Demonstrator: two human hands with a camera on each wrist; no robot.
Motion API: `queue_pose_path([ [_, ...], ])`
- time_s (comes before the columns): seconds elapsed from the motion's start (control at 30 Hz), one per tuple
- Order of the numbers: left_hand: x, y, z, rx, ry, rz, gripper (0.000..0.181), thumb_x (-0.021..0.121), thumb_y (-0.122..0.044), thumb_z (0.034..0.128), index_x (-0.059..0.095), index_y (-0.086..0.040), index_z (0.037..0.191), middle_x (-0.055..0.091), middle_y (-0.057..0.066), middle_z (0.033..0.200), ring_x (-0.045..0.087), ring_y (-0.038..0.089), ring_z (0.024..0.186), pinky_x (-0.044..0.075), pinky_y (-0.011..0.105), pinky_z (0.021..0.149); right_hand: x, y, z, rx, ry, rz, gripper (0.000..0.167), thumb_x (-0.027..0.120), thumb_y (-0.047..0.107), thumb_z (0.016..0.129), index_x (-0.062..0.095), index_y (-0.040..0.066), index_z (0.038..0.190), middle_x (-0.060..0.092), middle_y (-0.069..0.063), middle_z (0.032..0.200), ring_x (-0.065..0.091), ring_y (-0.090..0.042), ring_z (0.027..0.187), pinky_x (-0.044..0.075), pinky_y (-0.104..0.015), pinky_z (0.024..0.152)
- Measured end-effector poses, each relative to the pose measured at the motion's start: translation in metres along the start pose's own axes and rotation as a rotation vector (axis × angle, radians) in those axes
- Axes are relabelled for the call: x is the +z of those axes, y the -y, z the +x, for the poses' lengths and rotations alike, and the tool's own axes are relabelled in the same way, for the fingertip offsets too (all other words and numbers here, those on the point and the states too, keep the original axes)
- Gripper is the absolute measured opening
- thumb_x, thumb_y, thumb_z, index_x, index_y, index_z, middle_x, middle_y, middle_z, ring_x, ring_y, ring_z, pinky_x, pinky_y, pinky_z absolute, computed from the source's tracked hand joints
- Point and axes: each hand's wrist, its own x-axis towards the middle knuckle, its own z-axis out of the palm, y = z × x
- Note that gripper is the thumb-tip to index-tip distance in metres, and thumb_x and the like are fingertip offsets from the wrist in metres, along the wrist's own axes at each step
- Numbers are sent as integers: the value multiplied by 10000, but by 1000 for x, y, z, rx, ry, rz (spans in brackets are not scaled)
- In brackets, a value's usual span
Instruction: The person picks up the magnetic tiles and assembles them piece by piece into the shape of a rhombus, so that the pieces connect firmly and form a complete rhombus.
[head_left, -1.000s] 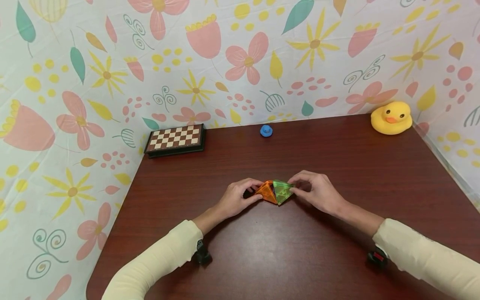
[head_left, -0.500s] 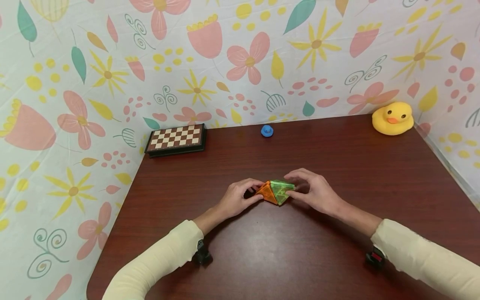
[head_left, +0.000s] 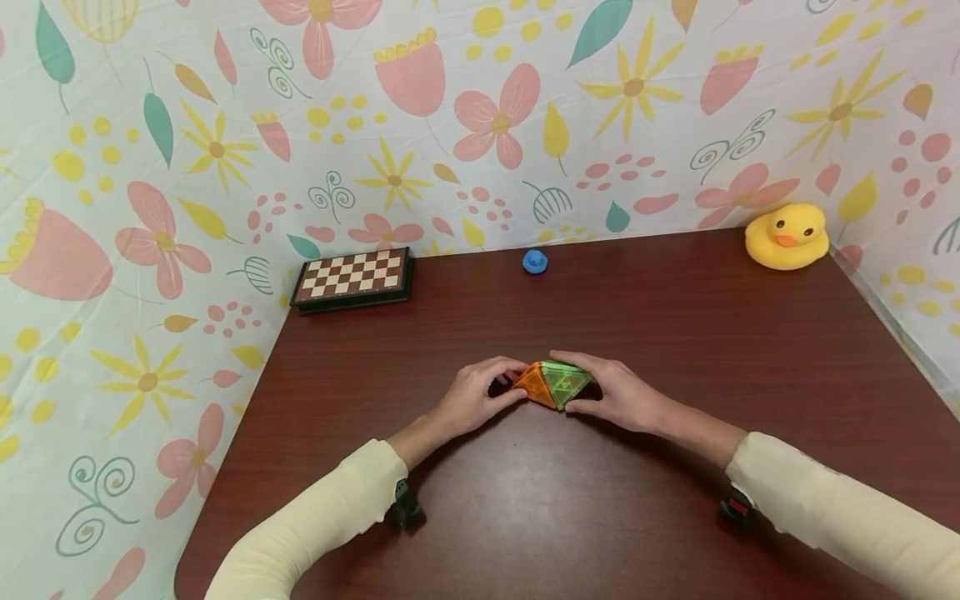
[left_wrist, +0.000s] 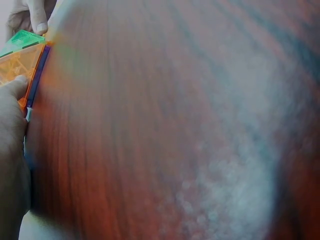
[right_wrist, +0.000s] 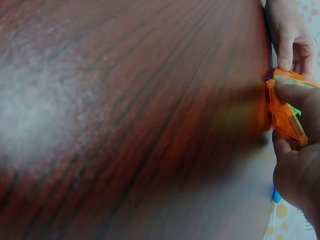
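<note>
A small peaked block of see-through magnetic tiles stands mid-table, an orange triangular tile (head_left: 536, 387) on the left and a green tile (head_left: 566, 383) against its right side. A purple edge (left_wrist: 38, 75) shows along its base in the left wrist view. My left hand (head_left: 474, 396) pinches the orange side, thumb at the front. From the right, my right hand (head_left: 626, 396) grips the block, thumb at the green tile's lower front and fingers over its far side. In the right wrist view more orange (right_wrist: 286, 116) shows between the right thumb and finger. The far faces are partly hidden.
On the dark wooden table (head_left: 495, 500), a folding chessboard (head_left: 350, 277) lies at the back left. A small blue duck (head_left: 535, 262) sits at the back edge, a large yellow duck (head_left: 786, 237) in the back right corner. Flowered cloth (head_left: 420, 167) hangs behind.
The green tile has come in against the orange one, and the gap between them has closed. My right hand has shifted left around the green tile. The left hand has stayed put.
</note>
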Motion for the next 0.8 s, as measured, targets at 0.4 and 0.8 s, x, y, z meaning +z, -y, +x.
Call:
queue_pose_path([
  [0.4, 2, 2, 2, -26, -18, -43, 339, 808, -250, 972, 735, -163, 1292, 737, -54, 1194, 681, 71, 977, 569, 234, 841, 1, -1, 2, -12, -13, 8, 748, 862, 30, 882, 512, -4, 1542, 633, -198, 1426, 691, -277, 1144, 594, -470, 900],
  [0.8, -2, 4, 1, 2, 23, -71, 333, 744, -251, 1030, 700, -140, 1341, 720, -30, 1227, 677, 82, 1001, 568, 254, 862, 3, 2, 3, -32, 13, -4, 770, 829, 68, 936, 436, 15, 1597, 549, -216, 1516, 651, -267, 1184, 572, -447, 929],
])
